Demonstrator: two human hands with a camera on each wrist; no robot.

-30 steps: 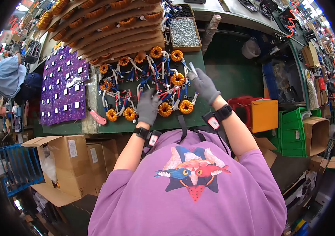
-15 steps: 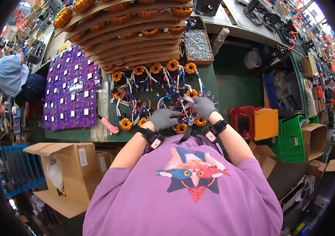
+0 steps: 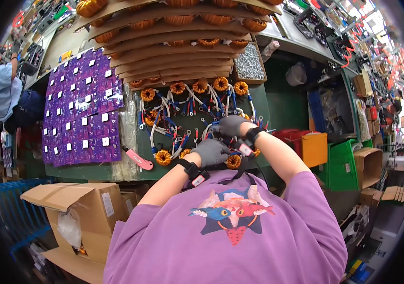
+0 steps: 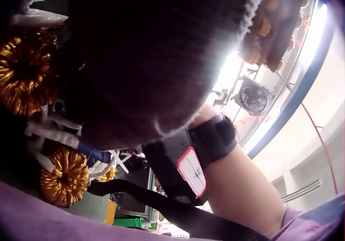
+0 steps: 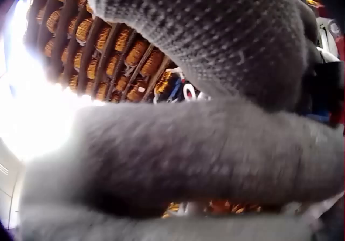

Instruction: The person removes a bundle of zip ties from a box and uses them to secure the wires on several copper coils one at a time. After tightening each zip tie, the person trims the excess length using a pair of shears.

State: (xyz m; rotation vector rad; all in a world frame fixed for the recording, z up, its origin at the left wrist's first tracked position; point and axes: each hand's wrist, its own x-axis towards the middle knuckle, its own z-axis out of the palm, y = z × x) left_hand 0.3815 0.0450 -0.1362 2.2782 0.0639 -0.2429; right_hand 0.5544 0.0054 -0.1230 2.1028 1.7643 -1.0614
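Grey gloves cover both hands. My left hand (image 3: 213,153) lies over the cable leads near the bench's front edge, beside a copper-wound ring coil (image 3: 233,161). Just above and to the right, my right hand (image 3: 231,126) bends down over the same bundle, fingertips hidden. In the left wrist view, a coil (image 4: 66,177) and a white lead with a blue sleeve (image 4: 92,152) lie close beside the dark glove. Thin white strips (image 4: 119,160) stick out there. The right wrist view shows the glove (image 5: 226,41) with fingers bent among white leads. I cannot tell what either hand holds.
More ring coils (image 3: 177,88) with lug-ended leads ring the green bench. Behind them rises a stack of cardboard layers (image 3: 173,61) holding coils. Purple sheets (image 3: 81,111) and a pink-handled cutter (image 3: 138,159) lie left. A box of metal fasteners (image 3: 250,64) stands back right.
The right hand, holding thin white strips earlier, has come in from the right to the coil bundle and turned over. The left hand has moved right to meet it. The head view has shifted.
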